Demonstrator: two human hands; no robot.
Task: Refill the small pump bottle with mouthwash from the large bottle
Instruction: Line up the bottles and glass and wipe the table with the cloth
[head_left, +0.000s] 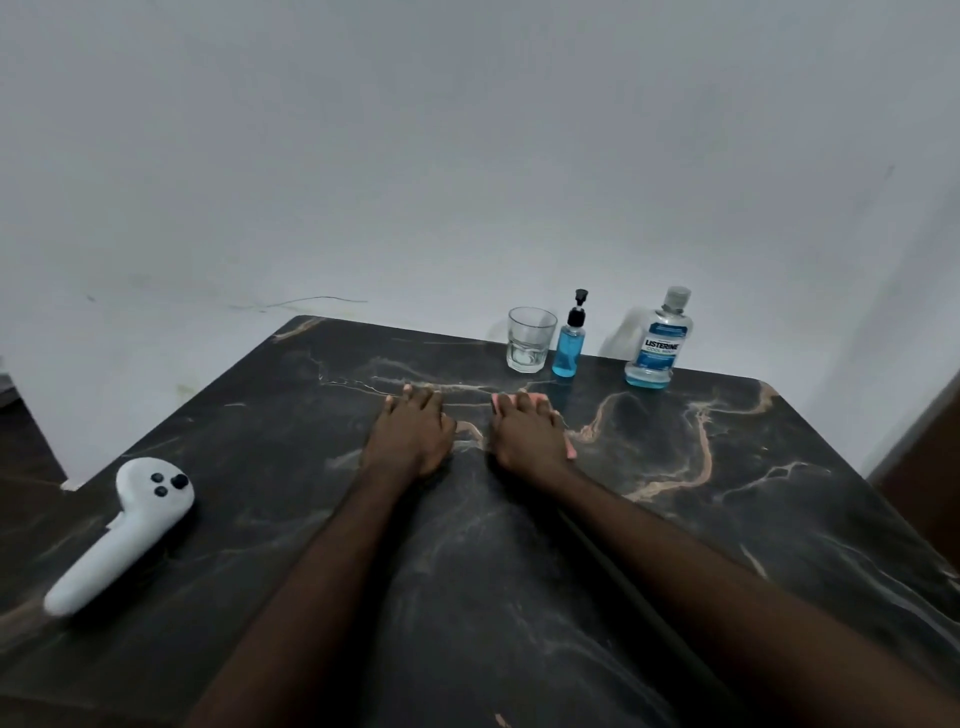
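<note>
The small pump bottle (570, 343), clear with blue liquid and a black pump, stands upright near the table's far edge. To its right stands the large mouthwash bottle (658, 343), capped, with a blue label. Both my hands lie flat on the dark marble table (519, 571), palms down, short of the bottles. My left hand (413, 434) holds nothing. My right hand (530, 434) rests on something pink that shows at its fingertips and right edge; what it is I cannot tell.
An empty drinking glass (530, 340) stands just left of the pump bottle. A white handheld controller (124, 530) lies near the table's left edge. A pale wall rises right behind the table.
</note>
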